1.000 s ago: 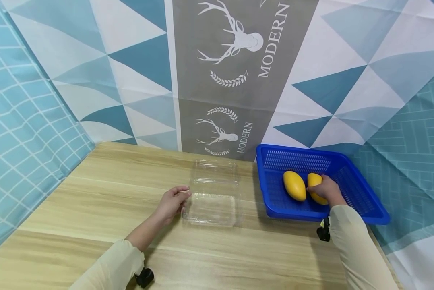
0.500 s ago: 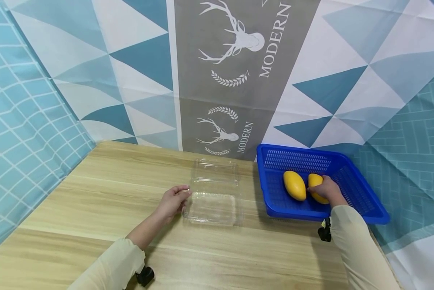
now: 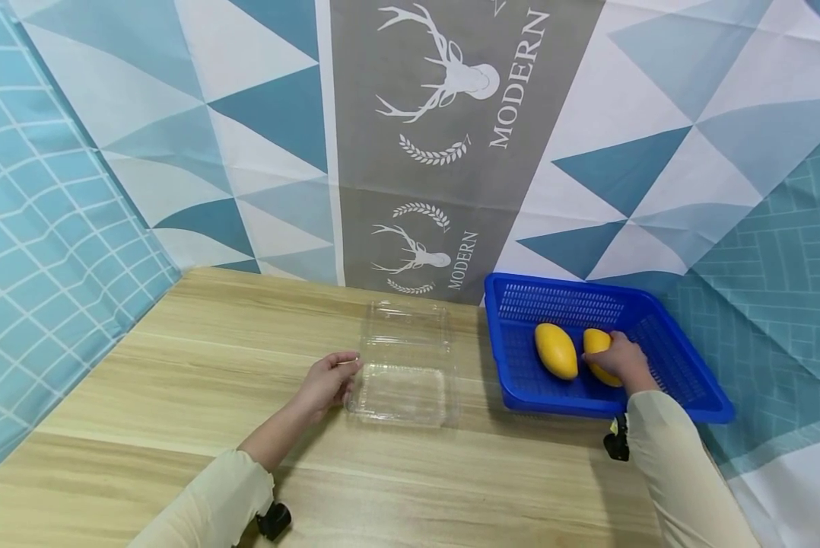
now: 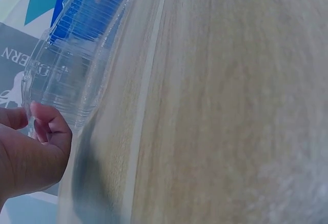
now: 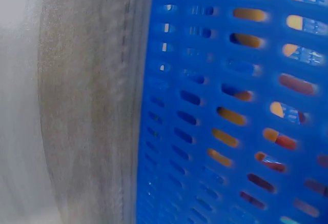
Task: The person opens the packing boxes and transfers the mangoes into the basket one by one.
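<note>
A clear plastic clamshell box [image 3: 402, 394] lies unfolded on the table, its lid toward the wall. My left hand [image 3: 324, 384] pinches the box's left edge between thumb and fingers; in the left wrist view the fingertips [image 4: 48, 114] meet at the thin rim. To the right stands a blue slotted basket [image 3: 554, 412] with two yellow mangoes inside. My right hand [image 3: 618, 361] grips the right mango [image 3: 596, 341], covering part of it. The left mango [image 3: 556, 351] lies beside it, untouched. In the right wrist view the basket wall [image 5: 205, 101] hides most of that hand.
The wood-grain table [image 3: 177, 365] carries the box and basket. Behind it hangs a patterned cloth [image 3: 410, 152] with deer prints, and the basket's far rim is close to it. Blue tile-patterned cloth [image 3: 40, 190] closes off the left side.
My right hand and the mango it grips have shifted very slightly to the right within the basket. My left hand stays at the box's edge.
</note>
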`<state>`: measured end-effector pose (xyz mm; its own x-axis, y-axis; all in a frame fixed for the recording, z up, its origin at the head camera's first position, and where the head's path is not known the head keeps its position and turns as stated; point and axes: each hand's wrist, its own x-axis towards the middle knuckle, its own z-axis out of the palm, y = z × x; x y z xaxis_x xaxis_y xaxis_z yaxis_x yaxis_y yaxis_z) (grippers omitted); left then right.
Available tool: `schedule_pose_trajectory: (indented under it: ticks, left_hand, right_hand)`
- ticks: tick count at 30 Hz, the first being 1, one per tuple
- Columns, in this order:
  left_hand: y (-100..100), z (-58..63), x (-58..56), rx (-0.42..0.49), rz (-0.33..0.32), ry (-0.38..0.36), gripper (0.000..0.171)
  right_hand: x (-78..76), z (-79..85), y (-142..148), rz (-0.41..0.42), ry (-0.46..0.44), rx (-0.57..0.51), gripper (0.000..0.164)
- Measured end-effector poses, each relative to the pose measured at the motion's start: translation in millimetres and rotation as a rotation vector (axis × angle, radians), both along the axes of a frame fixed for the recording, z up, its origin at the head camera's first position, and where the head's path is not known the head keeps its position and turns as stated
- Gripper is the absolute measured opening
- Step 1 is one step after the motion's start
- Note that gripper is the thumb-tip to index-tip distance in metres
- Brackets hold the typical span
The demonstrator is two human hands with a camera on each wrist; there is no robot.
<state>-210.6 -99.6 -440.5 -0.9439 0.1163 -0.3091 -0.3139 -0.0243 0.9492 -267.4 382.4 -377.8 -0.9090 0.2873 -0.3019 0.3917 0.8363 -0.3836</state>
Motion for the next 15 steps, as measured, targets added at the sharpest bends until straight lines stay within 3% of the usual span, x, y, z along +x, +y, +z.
schedule_pose_trajectory:
  ticks: [8,15]
  left_hand:
    - [0,0.8,-4.0,0.002,-0.011,-0.029,0.046]
    - [-4,3.5,-7.4,-0.003,0.02,-0.039,0.048]
  right_hand:
    - [0.8,9.3,-6,-0.003,0.04,0.06,0.09]
    - [7.8,30.8,-29,-0.016,0.247,0.013,0.08]
